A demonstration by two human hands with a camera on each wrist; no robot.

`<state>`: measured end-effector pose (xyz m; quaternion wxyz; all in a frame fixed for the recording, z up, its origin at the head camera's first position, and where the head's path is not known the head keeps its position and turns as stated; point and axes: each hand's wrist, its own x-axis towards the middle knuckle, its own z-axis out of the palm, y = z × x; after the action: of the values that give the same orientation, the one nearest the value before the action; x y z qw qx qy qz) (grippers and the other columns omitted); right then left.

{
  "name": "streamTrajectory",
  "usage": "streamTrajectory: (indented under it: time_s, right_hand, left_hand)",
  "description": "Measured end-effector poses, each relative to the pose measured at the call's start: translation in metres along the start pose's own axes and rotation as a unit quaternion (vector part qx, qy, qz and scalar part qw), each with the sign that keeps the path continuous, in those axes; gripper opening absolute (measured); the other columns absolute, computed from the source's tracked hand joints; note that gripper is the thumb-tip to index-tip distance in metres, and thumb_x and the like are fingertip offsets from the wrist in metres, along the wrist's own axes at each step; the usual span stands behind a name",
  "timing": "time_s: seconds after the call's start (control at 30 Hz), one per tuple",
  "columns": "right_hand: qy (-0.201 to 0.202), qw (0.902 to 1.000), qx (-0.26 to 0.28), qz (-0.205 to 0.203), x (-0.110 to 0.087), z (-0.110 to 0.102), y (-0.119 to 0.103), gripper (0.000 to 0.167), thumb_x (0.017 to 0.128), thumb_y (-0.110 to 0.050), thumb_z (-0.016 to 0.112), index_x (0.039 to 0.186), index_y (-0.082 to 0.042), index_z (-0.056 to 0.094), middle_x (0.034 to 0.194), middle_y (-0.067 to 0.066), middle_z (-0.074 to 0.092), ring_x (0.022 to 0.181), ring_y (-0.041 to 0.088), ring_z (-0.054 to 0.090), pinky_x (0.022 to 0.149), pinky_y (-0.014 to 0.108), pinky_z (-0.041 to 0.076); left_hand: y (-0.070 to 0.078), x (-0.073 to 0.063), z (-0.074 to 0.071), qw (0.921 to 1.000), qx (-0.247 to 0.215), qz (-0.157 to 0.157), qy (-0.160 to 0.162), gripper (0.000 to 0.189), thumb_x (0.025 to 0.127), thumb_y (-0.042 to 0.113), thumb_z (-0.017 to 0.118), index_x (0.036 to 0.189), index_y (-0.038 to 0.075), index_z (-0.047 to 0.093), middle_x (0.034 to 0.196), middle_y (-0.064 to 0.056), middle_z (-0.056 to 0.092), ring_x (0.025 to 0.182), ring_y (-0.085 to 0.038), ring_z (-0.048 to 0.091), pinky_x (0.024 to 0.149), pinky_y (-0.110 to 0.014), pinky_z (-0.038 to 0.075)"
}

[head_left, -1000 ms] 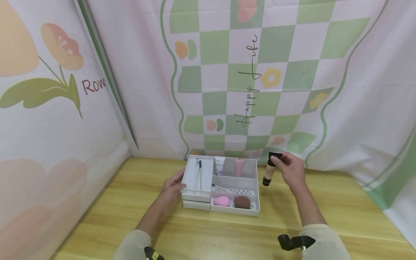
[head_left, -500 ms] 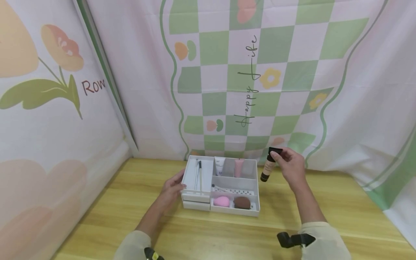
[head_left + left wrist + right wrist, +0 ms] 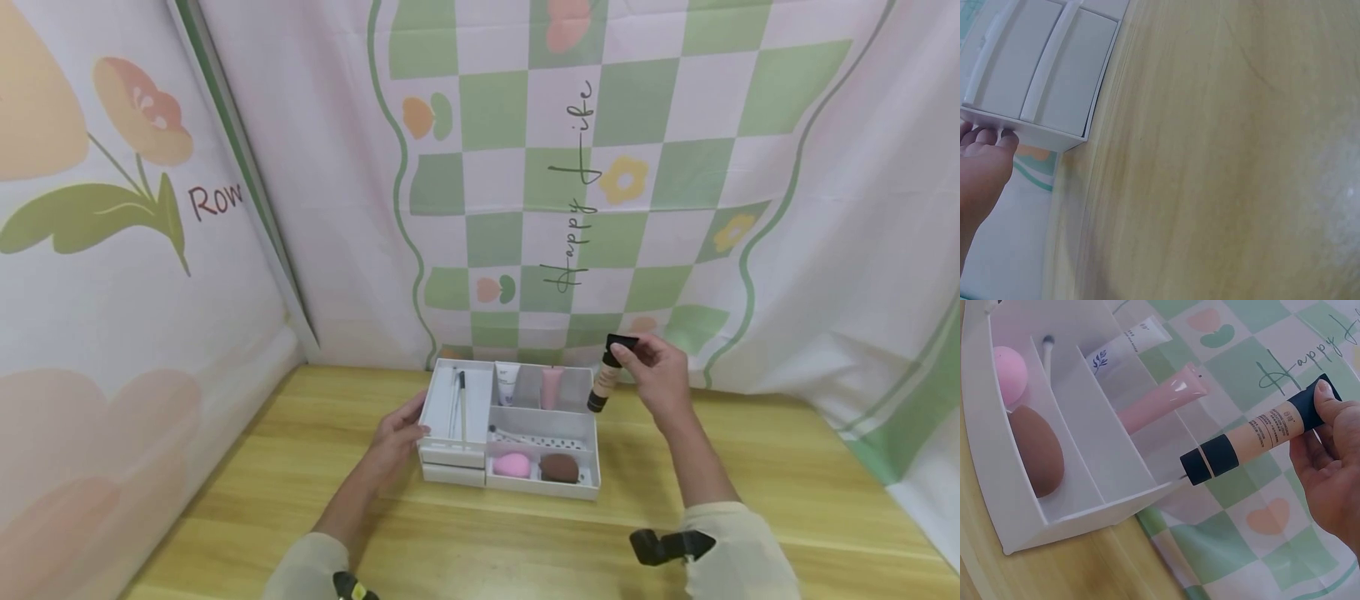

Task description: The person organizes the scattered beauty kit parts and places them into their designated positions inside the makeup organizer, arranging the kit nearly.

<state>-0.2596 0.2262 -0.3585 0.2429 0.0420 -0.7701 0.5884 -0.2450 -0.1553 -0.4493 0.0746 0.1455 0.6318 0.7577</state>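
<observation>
My right hand (image 3: 662,377) pinches the black crimped end of a beige foundation tube (image 3: 1264,429), its black cap pointing down and left. The cap overlaps the right back corner of a white organizer box (image 3: 542,489) in the head view. My left hand (image 3: 399,429) rests against the box's left side, fingers at its wall in the left wrist view. In the back compartment stand a white tube (image 3: 507,382) and a pink tube (image 3: 551,387). A pink makeup sponge (image 3: 512,465) and a brown sponge (image 3: 559,467) lie in the front compartment.
Makeup brushes (image 3: 462,404) lie in the box's left tray, above two small drawers (image 3: 453,466). A thin brush (image 3: 510,433) lies in the middle compartment. The wooden table (image 3: 480,554) meets a checkered curtain (image 3: 558,175) behind the box.
My right hand has moved left and slightly up with the foundation tube, bringing its cap to the box's back right corner. My left hand has stayed at the box.
</observation>
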Motion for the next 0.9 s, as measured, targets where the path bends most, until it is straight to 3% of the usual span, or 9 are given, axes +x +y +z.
streamTrajectory:
  time_s: [0.27,0.7,0.9]
  right_hand:
    - [-0.015,0.9994,0.031,0.0,0.003,0.011,0.002,0.016,0.093,-0.01,0.071,0.101,0.003,0.068,0.082,-0.028,0.066,0.079,-0.008,0.064,0.074,0.006,0.056]
    - [-0.035,0.9991,0.022,-0.004,0.005,0.021,0.016,0.02,0.094,-0.011,0.071,0.107,0.004,0.068,0.091,-0.023,0.066,0.084,-0.008,0.063,0.075,0.006,0.056]
    - [-0.039,0.9992,0.01,0.003,0.008,0.024,0.02,0.031,0.094,-0.01,0.07,0.115,0.012,0.065,0.086,-0.029,0.064,0.082,-0.008,0.062,0.072,0.006,0.055]
  left_hand:
    - [0.001,-0.001,0.0,1.0,-0.003,-0.004,0.001,0.073,0.09,-0.005,0.049,0.158,-0.006,0.021,0.169,-0.025,0.011,0.158,-0.043,0.014,0.125,-0.04,0.029]
    - [0.002,0.0,0.001,1.0,-0.001,-0.004,0.003,0.072,0.091,-0.004,0.049,0.158,-0.006,0.022,0.17,-0.024,0.012,0.158,-0.042,0.014,0.126,-0.043,0.027]
    - [0.001,0.0,0.0,1.0,-0.004,-0.002,0.0,0.073,0.09,-0.005,0.049,0.157,-0.006,0.021,0.169,-0.025,0.012,0.157,-0.044,0.015,0.123,-0.034,0.034]
